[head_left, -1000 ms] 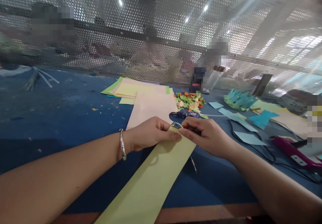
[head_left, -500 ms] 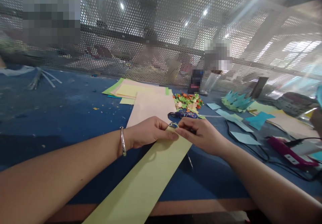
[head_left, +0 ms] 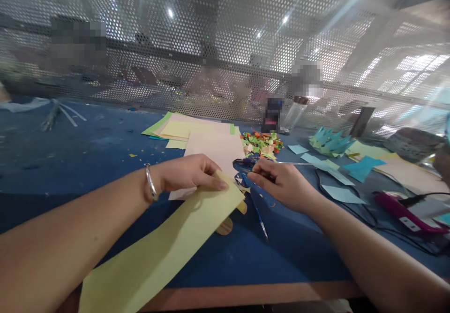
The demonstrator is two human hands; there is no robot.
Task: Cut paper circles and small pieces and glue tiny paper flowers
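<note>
My left hand (head_left: 191, 177), with a silver bangle at the wrist, pinches the top end of a long pale yellow-green paper strip (head_left: 168, 242). The strip slopes down toward me past the table's front edge. My right hand (head_left: 281, 181) is to the right, apart from the strip, its fingers closed together; what they hold, if anything, I cannot make out. Just beyond its fingertips lies a dark blue patterned tool (head_left: 242, 163), partly hidden. Between the hands lie small paper scraps and a slim blue stick with a metal tip (head_left: 260, 221). A brown wooden oval (head_left: 225, 227) shows beside the strip.
Stacked pastel paper sheets (head_left: 211, 145) lie ahead, beside a heap of cut coloured paper bits (head_left: 262, 144). On the right are light blue paper pieces (head_left: 342, 194), a spiky blue paper form (head_left: 330, 141), and a magenta power strip (head_left: 404, 214) with black cables. A perforated metal screen (head_left: 176, 59) stands behind.
My left hand has drawn the strip left and away from my right hand, which has let go of it. The wooden oval and scraps beneath have come into view.
</note>
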